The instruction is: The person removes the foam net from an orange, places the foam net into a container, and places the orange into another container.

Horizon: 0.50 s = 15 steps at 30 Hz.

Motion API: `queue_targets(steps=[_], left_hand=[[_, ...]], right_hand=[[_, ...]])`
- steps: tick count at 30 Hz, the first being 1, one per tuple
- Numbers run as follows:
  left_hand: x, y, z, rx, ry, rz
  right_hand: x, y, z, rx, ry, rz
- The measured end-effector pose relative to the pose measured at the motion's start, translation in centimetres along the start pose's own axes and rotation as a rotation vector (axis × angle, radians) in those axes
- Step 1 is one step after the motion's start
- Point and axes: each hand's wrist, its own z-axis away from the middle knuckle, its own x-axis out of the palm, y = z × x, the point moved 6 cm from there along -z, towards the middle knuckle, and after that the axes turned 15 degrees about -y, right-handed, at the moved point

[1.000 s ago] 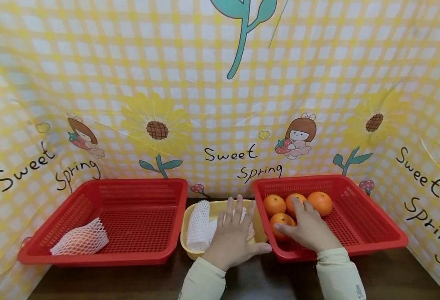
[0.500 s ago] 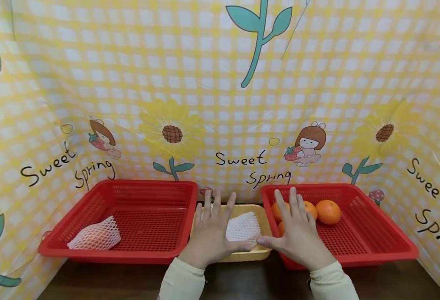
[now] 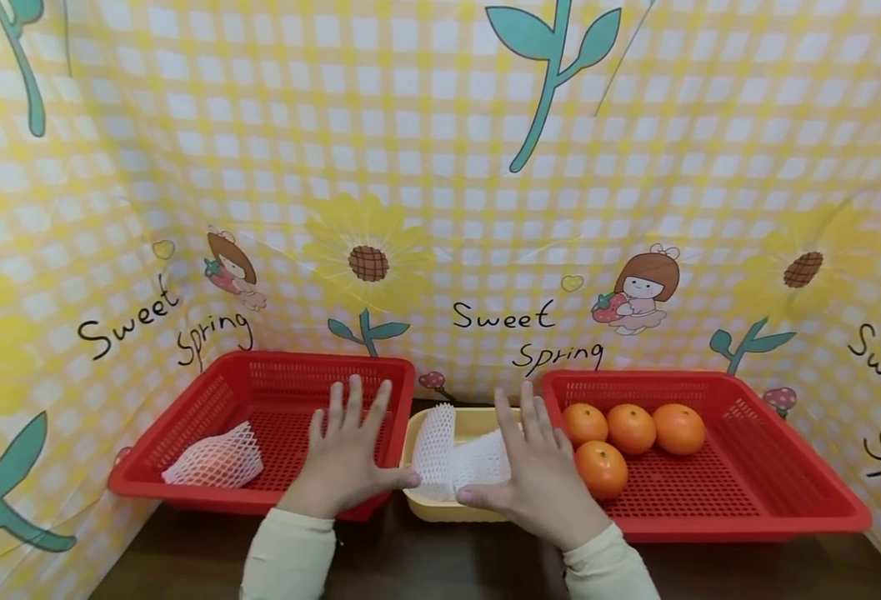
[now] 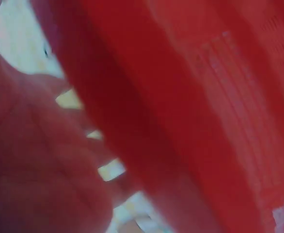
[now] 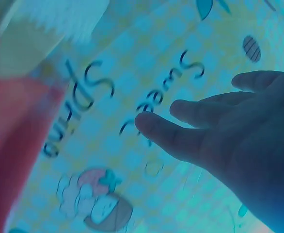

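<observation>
My left hand (image 3: 346,454), fingers spread and holding nothing, hovers over the right side of the left red basket (image 3: 207,493). In that basket lies a roundish, orange-pink fruit in a white foam net (image 3: 218,458). My right hand (image 3: 543,479), also spread with nothing in it, is above the right part of a yellow tray (image 3: 451,512). White foam net sleeves (image 3: 434,454) fill the tray's visible part; the hand hides its right side. Several oranges (image 3: 631,429) sit at the left of the right red basket (image 3: 778,467). The left wrist view is blurred.
Both baskets and the tray stand side by side on a dark brown table (image 3: 440,567). A yellow-and-white checked cloth (image 3: 440,208) with printed flowers and lettering rises behind and at both sides.
Both hands have moved left: the right one from over the oranges to the yellow tray, the left one from the tray to the left basket. The head view has turned slightly left.
</observation>
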Motion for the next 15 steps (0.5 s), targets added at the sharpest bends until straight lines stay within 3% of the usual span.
queue_targets(steps=[8,12,15], left_hand=[[-3.4,-9.8,3.0,-0.213,-0.129,0.152],[-3.8,-15.3,4.1,-0.315,-0.144,0.167],[-3.6,-18.1,4.6,-0.361,-0.14,0.132]], right_hand=[[3.0,-4.2,-2.2,-0.082,0.002,-0.036],[4.5,-6.1,-3.4,-0.101,0.004,-0.017],[5.7,-7.3,-4.5,-0.082,-0.024,-0.012]])
